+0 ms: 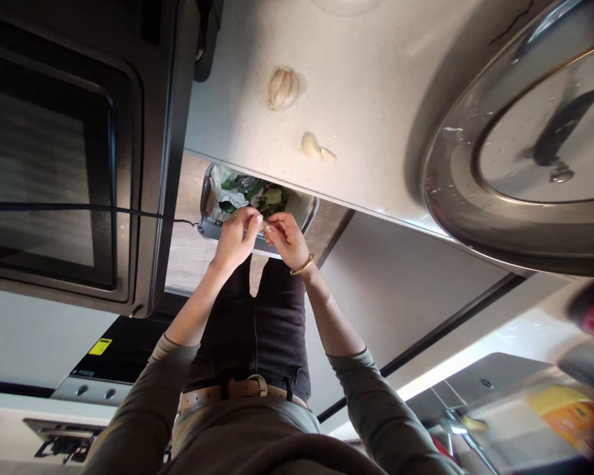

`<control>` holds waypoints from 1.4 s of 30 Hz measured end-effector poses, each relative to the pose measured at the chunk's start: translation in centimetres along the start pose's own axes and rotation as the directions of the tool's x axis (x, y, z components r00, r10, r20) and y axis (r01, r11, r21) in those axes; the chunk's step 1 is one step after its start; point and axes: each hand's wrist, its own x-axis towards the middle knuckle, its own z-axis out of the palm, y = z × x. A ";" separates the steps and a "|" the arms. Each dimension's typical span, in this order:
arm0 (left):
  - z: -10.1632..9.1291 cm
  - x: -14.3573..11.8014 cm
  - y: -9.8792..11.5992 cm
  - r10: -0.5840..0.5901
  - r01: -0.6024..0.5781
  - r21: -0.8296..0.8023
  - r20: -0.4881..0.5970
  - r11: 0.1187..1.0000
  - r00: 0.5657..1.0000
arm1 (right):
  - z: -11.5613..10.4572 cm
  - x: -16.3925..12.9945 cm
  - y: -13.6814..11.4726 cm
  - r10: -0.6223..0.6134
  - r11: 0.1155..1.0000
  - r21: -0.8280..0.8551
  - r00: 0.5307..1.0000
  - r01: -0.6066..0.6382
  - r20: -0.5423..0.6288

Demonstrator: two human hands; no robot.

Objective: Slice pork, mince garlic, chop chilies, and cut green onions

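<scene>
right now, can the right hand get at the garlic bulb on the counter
Probably yes: the garlic bulb lies uncovered on the counter, nothing visibly blocking it, though the right hand would first have to leave the bin.

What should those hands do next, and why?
Maybe drop any scraps into the bin: the left hand and right hand meet over its near edge, fingertips together, and leafy greens lie inside. Anything pinched is too small to make out. Garlic pieces lie on the counter.
</scene>
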 end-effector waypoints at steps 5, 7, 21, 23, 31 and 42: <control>0.0 0.1 0.6 0.050 -0.050 -0.017 0.038 0.999 0.998 | 0.2 0.0 -0.6 0.000 0.998 0.069 0.994 0.008 -0.113; 0.1 -0.1 0.9 0.036 -0.036 -0.048 0.001 0.998 0.999 | 0.3 -0.1 -1.0 -0.003 0.995 0.099 0.992 0.015 -0.125; -0.4 -0.4 1.3 -0.135 0.163 -0.484 0.092 0.860 0.987 | -0.9 -1.0 -1.8 -0.137 0.990 -0.039 0.985 0.133 -0.108; -1.0 -0.5 1.4 -0.109 0.116 -0.373 0.039 0.920 0.993 | -1.1 -0.9 -1.6 -0.181 0.979 -0.122 0.976 0.166 -0.119; -2.3 -0.4 1.7 0.048 -0.043 -0.093 0.058 0.995 0.997 | -1.6 -1.2 -2.3 -0.356 0.862 -0.397 0.934 0.316 -0.029; -2.2 0.2 2.1 -0.164 0.310 -0.632 0.279 0.711 0.946 | -1.6 -1.3 -1.0 -0.268 0.963 -0.057 0.961 0.264 -0.068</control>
